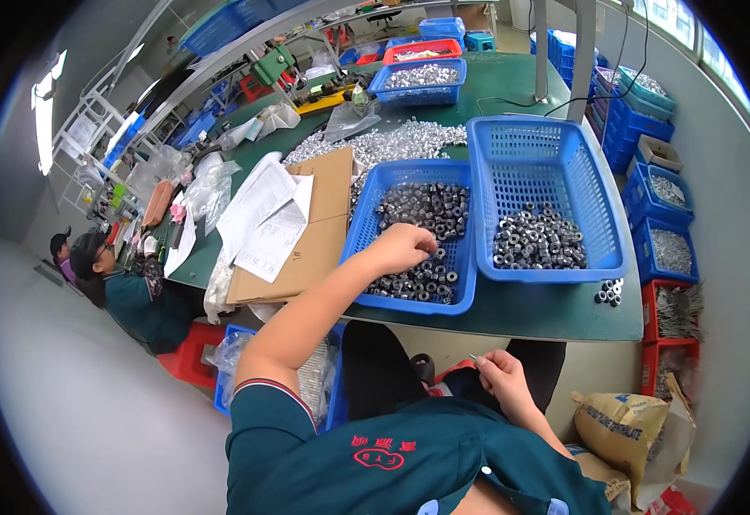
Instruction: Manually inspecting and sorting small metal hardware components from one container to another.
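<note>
- Two blue baskets sit side by side at the near edge of the green table [512,313], within arm's reach of the seated person, so that parts can be taken from either without leaning.
- The right basket [546,163], the larger of the pair, holds a low heap of dark metal nuts [538,240] gathered toward its near wall; most of its mesh floor is bare.
- The left basket [366,232] carries a fuller load of the same dark nuts [422,210], spread from its far end to its near rim.
- A loose pile of bright silver parts [392,142] lies directly on the table behind both baskets, uncontained.
- Flattened cardboard [327,232] with paper sheets [263,215] on it lies left of the baskets, clear of the working zone.
- More blue bins [671,253] of small metal parts stand on the floor at the right, and a tan sack [619,429] leans below them.
- The left hand [400,247] reaches into the left basket, its grip curled down onto the nuts; whether it has closed on any cannot be told.
- The right hand [499,373] rests low over the lap, its grip pinching a thin metal pin [475,357] between the fingertips.
- A few stray nuts [608,292] lie on the table just right of the larger basket.
</note>
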A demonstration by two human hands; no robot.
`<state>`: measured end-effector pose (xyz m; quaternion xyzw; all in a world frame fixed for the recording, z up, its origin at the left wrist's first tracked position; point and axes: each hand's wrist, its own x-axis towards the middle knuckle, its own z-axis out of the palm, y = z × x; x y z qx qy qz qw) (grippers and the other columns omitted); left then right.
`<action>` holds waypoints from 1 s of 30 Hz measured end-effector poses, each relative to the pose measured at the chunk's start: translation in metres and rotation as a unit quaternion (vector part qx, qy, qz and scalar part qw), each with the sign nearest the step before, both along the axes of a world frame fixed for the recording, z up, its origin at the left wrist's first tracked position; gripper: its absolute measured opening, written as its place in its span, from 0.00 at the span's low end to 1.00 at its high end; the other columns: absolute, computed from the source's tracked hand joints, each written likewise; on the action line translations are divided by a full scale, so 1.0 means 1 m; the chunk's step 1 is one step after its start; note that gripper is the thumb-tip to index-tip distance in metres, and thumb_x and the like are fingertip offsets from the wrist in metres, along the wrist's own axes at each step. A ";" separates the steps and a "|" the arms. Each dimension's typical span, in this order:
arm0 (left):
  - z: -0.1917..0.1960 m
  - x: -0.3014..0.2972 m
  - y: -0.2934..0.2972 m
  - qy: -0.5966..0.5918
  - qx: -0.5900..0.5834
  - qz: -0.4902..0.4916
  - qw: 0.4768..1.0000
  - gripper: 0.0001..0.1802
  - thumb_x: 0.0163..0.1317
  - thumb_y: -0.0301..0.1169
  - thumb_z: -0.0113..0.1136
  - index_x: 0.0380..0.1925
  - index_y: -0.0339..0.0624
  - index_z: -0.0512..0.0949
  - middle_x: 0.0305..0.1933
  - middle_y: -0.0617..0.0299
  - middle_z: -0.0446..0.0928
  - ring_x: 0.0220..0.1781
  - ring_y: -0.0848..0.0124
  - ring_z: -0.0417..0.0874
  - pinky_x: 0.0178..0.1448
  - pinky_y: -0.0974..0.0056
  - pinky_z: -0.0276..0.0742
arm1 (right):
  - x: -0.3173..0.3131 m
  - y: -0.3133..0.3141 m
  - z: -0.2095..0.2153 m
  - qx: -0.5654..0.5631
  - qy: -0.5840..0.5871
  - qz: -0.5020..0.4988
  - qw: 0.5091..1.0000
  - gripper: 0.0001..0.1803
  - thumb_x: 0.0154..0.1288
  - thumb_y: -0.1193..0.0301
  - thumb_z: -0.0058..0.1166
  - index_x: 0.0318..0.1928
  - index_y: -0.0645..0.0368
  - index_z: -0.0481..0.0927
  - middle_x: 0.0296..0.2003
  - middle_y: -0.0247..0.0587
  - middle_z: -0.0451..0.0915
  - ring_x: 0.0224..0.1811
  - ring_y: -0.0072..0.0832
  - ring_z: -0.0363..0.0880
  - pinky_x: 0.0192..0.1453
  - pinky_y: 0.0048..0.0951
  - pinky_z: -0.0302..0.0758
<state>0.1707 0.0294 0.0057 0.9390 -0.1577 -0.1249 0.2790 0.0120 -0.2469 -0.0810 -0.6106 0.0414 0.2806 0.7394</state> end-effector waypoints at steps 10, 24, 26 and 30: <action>-0.026 0.014 -0.024 -0.060 0.181 -0.046 0.981 0.14 0.48 0.23 0.59 0.37 0.43 0.82 0.42 0.52 0.81 0.47 0.53 0.81 0.51 0.52 0.77 | -0.011 0.001 0.001 -0.019 -0.012 -0.022 0.999 0.11 0.68 0.67 0.54 0.35 0.64 0.78 0.18 0.28 0.71 0.20 0.14 0.65 0.24 0.18 0.60; 0.006 0.005 0.023 0.167 -0.601 0.150 0.767 0.10 0.60 0.20 0.61 0.41 0.40 0.75 0.45 0.57 0.80 0.44 0.65 0.84 0.47 0.63 0.83 | -0.008 0.003 0.002 -0.026 -0.025 -0.012 0.999 0.10 0.67 0.68 0.53 0.34 0.64 0.77 0.19 0.27 0.71 0.21 0.14 0.66 0.25 0.20 0.62; 0.006 -0.007 0.024 0.145 -0.647 0.133 0.736 0.10 0.60 0.19 0.60 0.41 0.40 0.75 0.44 0.57 0.81 0.46 0.65 0.84 0.49 0.63 0.83 | -0.008 0.007 0.004 -0.029 -0.025 -0.004 0.999 0.10 0.67 0.68 0.53 0.35 0.64 0.77 0.19 0.27 0.71 0.21 0.14 0.66 0.26 0.20 0.62; 0.011 -0.042 0.012 0.085 -0.682 0.109 0.719 0.10 0.60 0.19 0.60 0.42 0.40 0.78 0.41 0.59 0.80 0.43 0.69 0.83 0.46 0.66 0.81 | -0.007 0.012 0.011 -0.048 -0.022 0.014 0.999 0.11 0.66 0.68 0.54 0.35 0.64 0.77 0.19 0.28 0.72 0.21 0.15 0.66 0.26 0.20 0.63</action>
